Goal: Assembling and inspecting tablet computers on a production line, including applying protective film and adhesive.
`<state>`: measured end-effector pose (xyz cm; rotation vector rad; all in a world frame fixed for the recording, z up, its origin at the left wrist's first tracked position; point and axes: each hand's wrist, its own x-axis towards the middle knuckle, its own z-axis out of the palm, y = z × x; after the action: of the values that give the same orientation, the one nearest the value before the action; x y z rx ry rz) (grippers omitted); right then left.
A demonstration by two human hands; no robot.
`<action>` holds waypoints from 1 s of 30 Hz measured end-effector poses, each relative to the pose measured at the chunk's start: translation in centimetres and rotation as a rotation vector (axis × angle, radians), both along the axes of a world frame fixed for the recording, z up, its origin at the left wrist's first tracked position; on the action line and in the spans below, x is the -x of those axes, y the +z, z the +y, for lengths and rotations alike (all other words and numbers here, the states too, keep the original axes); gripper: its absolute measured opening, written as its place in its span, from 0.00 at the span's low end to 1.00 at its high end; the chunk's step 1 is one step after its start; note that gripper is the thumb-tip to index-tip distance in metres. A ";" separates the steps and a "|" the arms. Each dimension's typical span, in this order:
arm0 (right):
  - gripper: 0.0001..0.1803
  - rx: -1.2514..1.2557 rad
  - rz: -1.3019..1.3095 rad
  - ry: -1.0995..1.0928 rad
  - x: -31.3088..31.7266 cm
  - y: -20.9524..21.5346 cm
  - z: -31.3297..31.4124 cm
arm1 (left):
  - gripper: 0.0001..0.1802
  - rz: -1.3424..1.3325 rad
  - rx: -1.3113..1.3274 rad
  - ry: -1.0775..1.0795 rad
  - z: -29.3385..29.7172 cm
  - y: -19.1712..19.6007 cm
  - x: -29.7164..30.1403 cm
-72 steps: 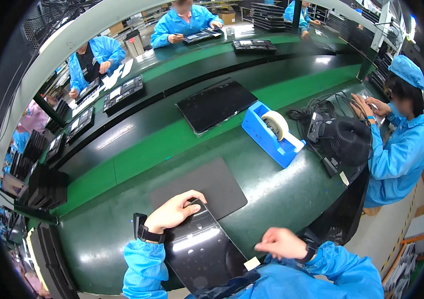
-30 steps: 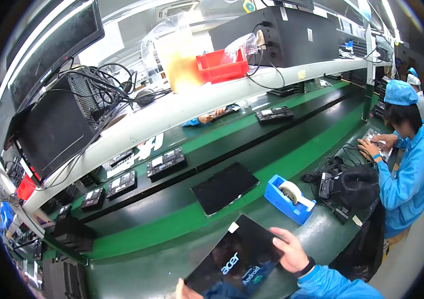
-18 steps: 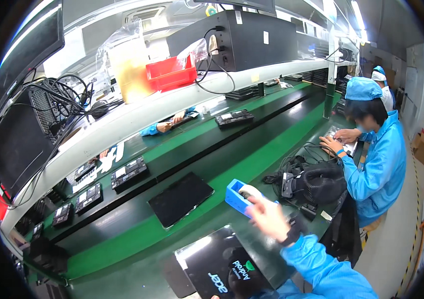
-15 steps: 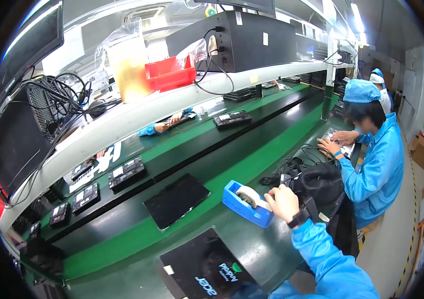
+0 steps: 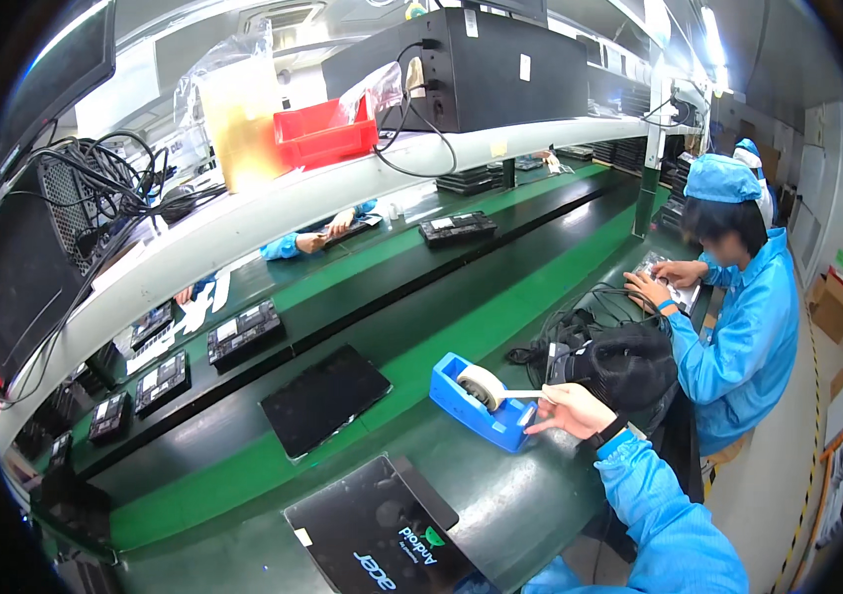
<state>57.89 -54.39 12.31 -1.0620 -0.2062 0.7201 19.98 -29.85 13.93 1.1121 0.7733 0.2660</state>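
Head view: my right hand [image 5: 572, 410] pinches the free end of the tape [image 5: 518, 394], drawn off the roll in the blue tape dispenser [image 5: 479, 401], which stands on the green bench [image 5: 500, 495] within my reach, beside the black laptop [image 5: 387, 535] lying flat in front of me. My left hand is out of the picture, so I cannot tell what it grips, and the laptop's near edge is cut off.

the left hand is out of view. the black laptop [image 5: 382, 535] runs off the lower edge. the right hand [image 5: 568, 410] covers the tape strip's [image 5: 520, 394] end.
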 end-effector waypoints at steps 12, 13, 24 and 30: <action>0.12 -0.221 0.201 -0.312 5.1 -7.0 1.3 | 0.23 0.026 0.042 -0.072 0.7 -1.8 -0.6; 0.11 -0.204 0.178 -0.289 4.9 -7.3 1.4 | 0.22 0.014 0.034 -0.072 0.8 -1.6 -0.8; 0.11 0.873 -0.693 -0.150 4.6 0.3 -0.9 | 0.21 -0.007 0.006 -0.144 1.3 0.1 -2.0; 0.37 0.478 -0.395 0.464 13.6 3.6 2.3 | 0.20 -0.029 -0.024 -0.137 1.5 -1.3 -3.2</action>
<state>44.26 -52.12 15.89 -1.6399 -0.6589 0.9985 23.16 -28.34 12.59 1.1760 0.6663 0.1765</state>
